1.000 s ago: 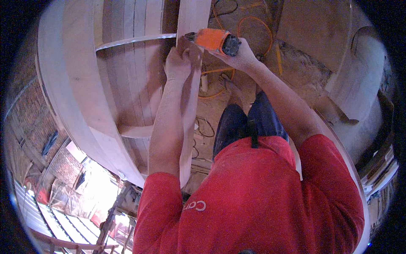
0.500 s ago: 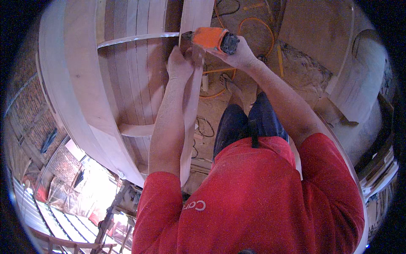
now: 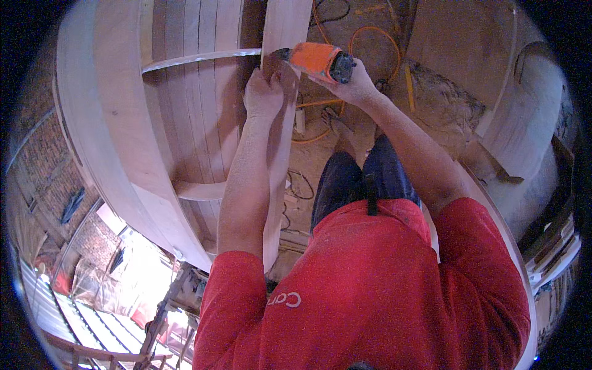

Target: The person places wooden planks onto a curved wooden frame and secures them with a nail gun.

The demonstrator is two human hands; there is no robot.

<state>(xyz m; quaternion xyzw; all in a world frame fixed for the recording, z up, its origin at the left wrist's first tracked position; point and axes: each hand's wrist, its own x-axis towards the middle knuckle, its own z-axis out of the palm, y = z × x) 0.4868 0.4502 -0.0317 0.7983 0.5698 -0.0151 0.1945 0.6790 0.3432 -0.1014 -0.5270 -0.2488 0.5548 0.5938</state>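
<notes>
My right hand point(image 3: 351, 83) is wrapped round the grip of an orange and black handheld power tool point(image 3: 314, 60). The tool's dark nose points left, at the upper face of a long pale wooden plank point(image 3: 288, 28). Whether the nose touches the wood, I cannot tell. Just below the nose, my left hand point(image 3: 263, 95) is closed over the plank's left edge, its fingertips partly hidden. The plank runs along the near side of a large curved wooden structure point(image 3: 117, 117), built of narrow boards with cross ribs.
A curved rib point(image 3: 200, 58) and a lower rib point(image 3: 200, 190) cross the structure's inside. An orange hose point(image 3: 394, 46) loops over the dusty floor point(image 3: 370, 52), near my feet. Large wooden panels point(image 3: 456, 49) stand to the right. A brick wall point(image 3: 46, 179) is at the far left.
The power tool and my right hand have shifted slightly to the right and down. My left hand stays at the plank edge, its fingers slightly shifted.
</notes>
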